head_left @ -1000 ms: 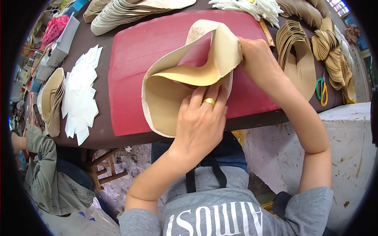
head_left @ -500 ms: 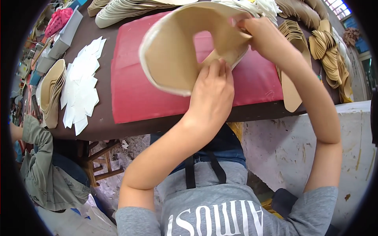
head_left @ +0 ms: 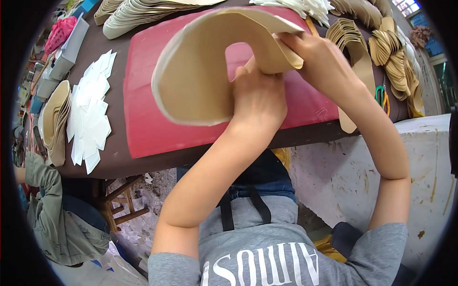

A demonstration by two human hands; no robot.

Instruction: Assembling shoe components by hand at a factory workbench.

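A tan shoe-upper piece (head_left: 193, 81) with a pale rim is bent into a wide loop above a red mat (head_left: 143, 136). My right hand (head_left: 317, 55) pinches its end flaps at the upper right, the thumb and fingers pressed together. Inside the lower part of the loop is my left hand (head_left: 260, 93), its fingers curled against the tan material next to the U-shaped opening. Most of the left fingertips are hidden by the hand itself and the piece. Through the opening some of the red mat shows.
White cut sheets (head_left: 90, 114) lie left of the mat, beside a stack of tan pieces (head_left: 55, 124). More tan stacks (head_left: 353, 43) stand at the right, near green-and-orange-handled scissors (head_left: 381, 97). White strips (head_left: 296, 7) lie at the back. A co-worker's sleeve (head_left: 45, 181) shows at left.
The piece has moved slightly left and down, and its ends have turned. My left hand has turned and gone further into the loop. My right hand has come a little lower.
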